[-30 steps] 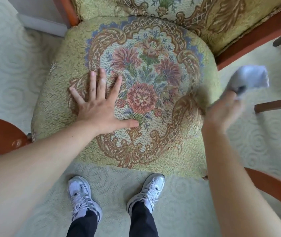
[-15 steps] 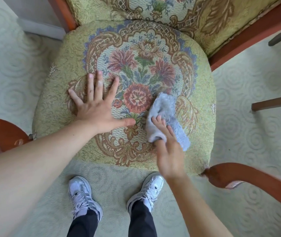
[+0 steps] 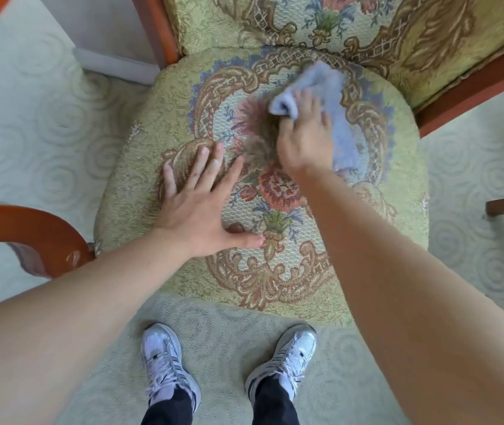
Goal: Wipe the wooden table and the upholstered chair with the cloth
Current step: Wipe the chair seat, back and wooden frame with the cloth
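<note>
Since half a sec ago the right hand (image 3: 304, 139) has slid the cloth (image 3: 327, 96) from the seat's middle up toward 12 o'clock, near the backrest (image 3: 367, 29). Cloth is pale blue-grey, lying on the upholstered chair (image 3: 152, 124) seat w/ one corner bunched at the fingertips; hand & cloth are motion-blurred. Right grip: fingers lie over the cloth, pressing it to the fabric — whether they curl round it, can't tell. Left hand (image 3: 201, 207) hasn't moved: flat on the seat at about 9 o'clock of the floral medallion, fingers spread & straight, holding nothing. Wooden armrest (image 3: 26, 231) at 9 o'clock. Person's white sneakers (image 3: 164, 360) at 6 o'clock on pale patterned carpet (image 3: 29, 118).
</note>
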`<state>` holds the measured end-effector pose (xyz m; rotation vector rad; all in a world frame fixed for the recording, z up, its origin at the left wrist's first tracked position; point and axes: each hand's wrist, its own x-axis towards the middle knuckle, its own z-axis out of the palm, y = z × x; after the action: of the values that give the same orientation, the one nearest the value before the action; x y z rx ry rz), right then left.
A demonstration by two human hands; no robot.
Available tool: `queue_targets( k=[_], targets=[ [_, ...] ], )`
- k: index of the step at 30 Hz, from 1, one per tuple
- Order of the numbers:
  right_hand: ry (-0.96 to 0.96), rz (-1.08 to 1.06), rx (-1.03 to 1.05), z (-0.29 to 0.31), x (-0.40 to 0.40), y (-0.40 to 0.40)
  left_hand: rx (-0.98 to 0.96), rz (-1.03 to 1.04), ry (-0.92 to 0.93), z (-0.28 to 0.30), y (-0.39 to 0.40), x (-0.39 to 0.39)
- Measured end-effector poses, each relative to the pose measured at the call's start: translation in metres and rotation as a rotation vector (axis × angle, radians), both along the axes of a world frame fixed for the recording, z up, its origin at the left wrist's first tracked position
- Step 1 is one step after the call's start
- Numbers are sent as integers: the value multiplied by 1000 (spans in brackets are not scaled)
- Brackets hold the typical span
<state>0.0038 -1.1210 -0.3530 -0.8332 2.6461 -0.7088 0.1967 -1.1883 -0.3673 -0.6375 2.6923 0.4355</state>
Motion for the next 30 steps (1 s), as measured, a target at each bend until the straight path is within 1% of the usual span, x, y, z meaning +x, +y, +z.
queue_targets(
  k=[1, 3, 5, 8, 12, 14, 15, 16, 17, 19, 21, 22, 24, 26, 30],
  targets=[
    [44, 133, 9, -3, 12, -6, 10, 4, 10, 1, -2, 0],
    [42, 241, -33, -4, 30, -5, 41, 27, 19, 4, -5, 0],
    [2, 280, -81, -1, 43, 11, 53, 27, 23, 6, -6, 3],
    [-64, 379, -79, 6, 69, 54, 84, 31, 19, 10, -5, 7],
    [-222, 359, -108, 22, 107, 103, 88, 11, -17, 16, -5, 13],
    [-306, 260, -69, 29, 122, 119, 78, -8, -43, 19, -6, 16],
    [-375, 151, -33, 34, 128, 123, 71, -16, -58, 20, -6, 18],
    [-472, 11, -42, 41, 132, 124, 71, -21, -73, 23, -6, 20],
    [-579, -142, -122, 48, 132, 124, 79, -26, -91, 27, -6, 21],
    [-749, -436, -349, 69, 127, 122, 101, -43, -136, 40, -6, 21],
    [-834, -663, -548, 96, 120, 118, 132, -23, -140, 63, -9, 19],
    [-857, -746, -634, 110, 114, 116, 145, 0, -112, 76, -12, 17],
    [-874, -825, -744, 137, 99, 107, 141, 19, -51, 105, -22, 9],
    [-869, -833, -805, 165, 81, 98, 116, 8, 1, 136, -34, -4],
    [-963, -909, -1009, 226, 41, 74, 44, -1, 96, 195, -61, -43]
  ],
)
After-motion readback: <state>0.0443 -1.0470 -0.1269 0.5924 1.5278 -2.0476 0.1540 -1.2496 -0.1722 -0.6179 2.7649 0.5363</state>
